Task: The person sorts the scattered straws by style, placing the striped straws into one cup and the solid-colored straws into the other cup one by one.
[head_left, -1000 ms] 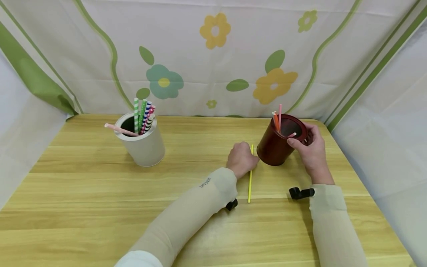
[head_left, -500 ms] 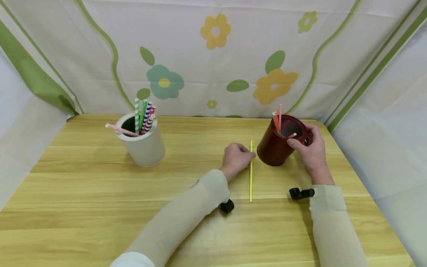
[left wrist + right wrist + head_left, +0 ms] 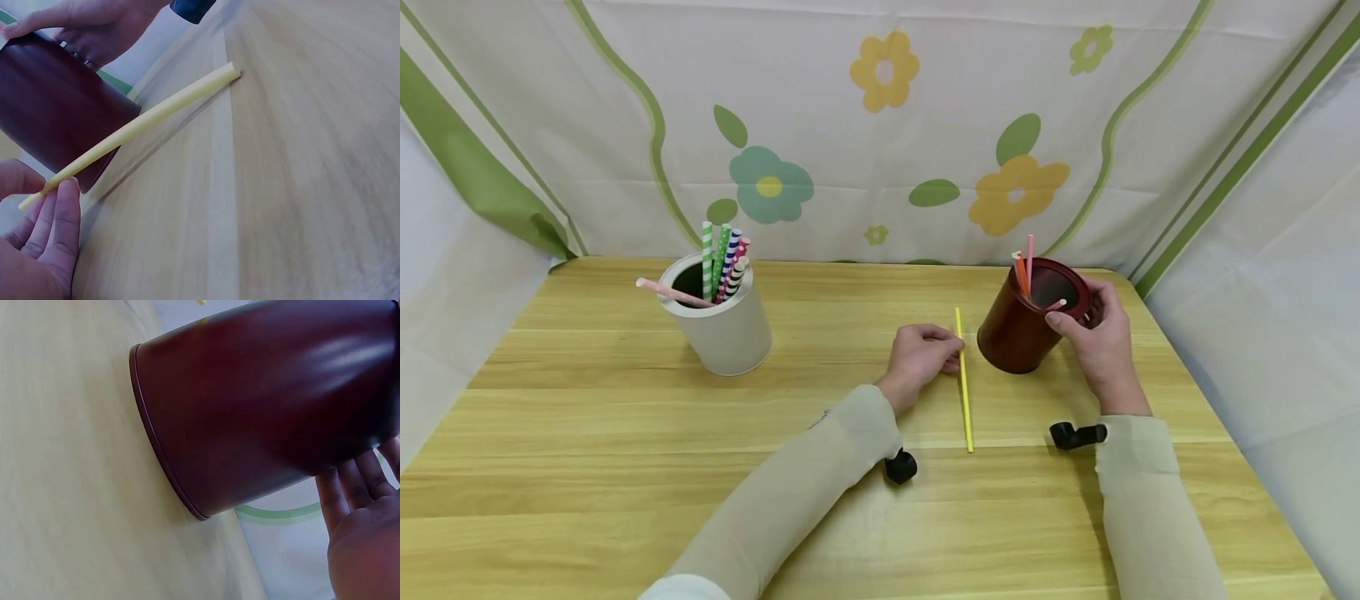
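Observation:
My left hand [image 3: 921, 358] pinches a yellow straw [image 3: 966, 404] near its far end, between thumb and fingers. In the left wrist view the pinched end of the straw [image 3: 156, 114] is raised, and the other end is at or just above the tabletop. My right hand [image 3: 1101, 346] holds the dark red cup [image 3: 1013, 329] at its right side, thumb at the rim and fingers round the outside. Orange straws [image 3: 1022, 275] and pink straws [image 3: 1030, 258] stand or lean in that cup. The right wrist view shows the cup's wall [image 3: 250, 406] with fingers against it.
A white cup [image 3: 733, 342] stands at the left of the wooden table [image 3: 587, 467]. Several striped and dotted straws [image 3: 722, 262] are in it, and a pale pink straw [image 3: 673, 292] leans out over its rim. A flowered cloth [image 3: 865, 133] hangs behind the table.
My left hand has moved left, away from the dark red cup, with the yellow straw, whose far end now tilts left. The right hand and both cups have stayed in place.

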{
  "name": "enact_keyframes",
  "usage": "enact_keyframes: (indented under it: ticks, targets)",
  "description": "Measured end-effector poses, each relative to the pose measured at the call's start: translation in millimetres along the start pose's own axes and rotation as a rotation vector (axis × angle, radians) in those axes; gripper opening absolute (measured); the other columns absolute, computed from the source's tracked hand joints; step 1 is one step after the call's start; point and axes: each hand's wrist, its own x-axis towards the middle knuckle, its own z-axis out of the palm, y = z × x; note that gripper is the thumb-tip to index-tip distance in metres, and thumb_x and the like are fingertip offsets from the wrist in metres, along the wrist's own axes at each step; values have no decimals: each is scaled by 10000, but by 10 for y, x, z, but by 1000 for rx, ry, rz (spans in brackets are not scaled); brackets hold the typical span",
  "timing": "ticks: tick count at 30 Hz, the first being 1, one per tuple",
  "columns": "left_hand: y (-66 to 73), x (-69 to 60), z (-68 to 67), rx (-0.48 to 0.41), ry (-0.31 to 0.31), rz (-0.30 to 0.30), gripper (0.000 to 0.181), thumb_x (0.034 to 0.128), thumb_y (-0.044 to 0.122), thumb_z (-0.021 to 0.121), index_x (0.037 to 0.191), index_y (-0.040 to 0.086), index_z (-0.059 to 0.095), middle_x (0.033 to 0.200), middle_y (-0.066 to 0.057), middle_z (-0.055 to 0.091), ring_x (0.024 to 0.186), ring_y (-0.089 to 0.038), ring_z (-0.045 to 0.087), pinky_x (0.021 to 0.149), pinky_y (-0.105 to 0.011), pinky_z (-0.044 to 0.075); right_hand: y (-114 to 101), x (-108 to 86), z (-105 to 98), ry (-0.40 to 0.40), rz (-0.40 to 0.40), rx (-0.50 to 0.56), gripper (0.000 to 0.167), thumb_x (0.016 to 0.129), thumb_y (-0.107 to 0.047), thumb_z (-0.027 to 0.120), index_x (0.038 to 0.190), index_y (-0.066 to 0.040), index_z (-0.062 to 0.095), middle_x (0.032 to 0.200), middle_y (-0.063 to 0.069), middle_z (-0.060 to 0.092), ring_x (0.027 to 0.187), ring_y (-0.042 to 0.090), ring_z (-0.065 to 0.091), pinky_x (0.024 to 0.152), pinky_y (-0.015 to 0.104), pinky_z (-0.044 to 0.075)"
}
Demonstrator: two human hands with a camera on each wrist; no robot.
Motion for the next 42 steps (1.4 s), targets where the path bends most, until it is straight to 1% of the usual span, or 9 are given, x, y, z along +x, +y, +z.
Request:
enact_keyframes:
  ticks: [7,10,13,21,24,31,37,40,42]
  targets:
    - [-23,10,-20,-67,6,7,110,953,18,753,1058,-11,771,972,-151,791,749,-125,729,803,-323,676,-5,-4,6,-2,3,3,535,928,44,773,1374,-183,586,1297,-84,630,1172,73,561,918,84,502]
    - [-17,0,-35,-90,4,3,111,951,17,750,1059,-3,767,940,-116,781,758,-131,732,827,-339,676,-7,-5,9,-2,1,8,531,929,48,770,1371,-182,587,1295,-83,632,1171,73,562,918,82,503]
    - [-12,-2,-46,-120,3,-3,128,944,8,752,1072,-2,762,943,-116,777,774,-138,735,844,-344,675,-9,-7,11,-2,-1,8,530,929,50,768,1371,-180,587,1294,-83,632,1174,73,563,921,80,504]
    - [5,8,-68,-215,-7,-22,275,945,-17,729,1213,-78,720,962,-109,756,798,-140,726,851,-328,672,-18,-10,15,0,-5,11,527,928,52,766,1368,-178,592,1290,-83,633,1170,76,561,922,86,502]
    - [25,3,-81,-258,-6,-25,260,949,-20,727,1202,-80,718,935,-105,747,780,-148,721,838,-341,675,-20,-11,16,1,-9,12,526,925,56,763,1368,-174,594,1285,-80,636,1163,76,565,919,86,503]
    - [122,-8,-116,-331,-24,-18,207,966,-22,730,1171,-53,722,919,-58,722,808,-161,728,880,-376,673,-17,-10,13,2,-12,13,526,925,55,765,1367,-174,596,1284,-80,638,1158,75,568,916,86,505]
    - [267,-41,-124,-373,-36,23,262,957,-57,739,1211,-85,684,977,-82,719,888,-166,724,916,-397,668,-3,-1,6,-4,-23,9,528,926,60,763,1371,-169,595,1282,-76,637,1147,81,566,907,93,503]
    - [360,-73,-118,-399,-21,65,199,955,-70,739,1146,-61,684,975,-93,714,886,-166,727,932,-426,664,4,0,3,-4,-23,7,529,928,56,765,1376,-167,593,1284,-77,638,1147,80,566,904,93,502]
    - [429,-96,-109,-415,2,111,158,955,-79,737,1096,-37,682,960,-85,700,874,-169,729,927,-434,665,7,-1,1,-5,-23,6,532,929,51,767,1382,-166,591,1288,-78,637,1152,79,566,904,92,502]
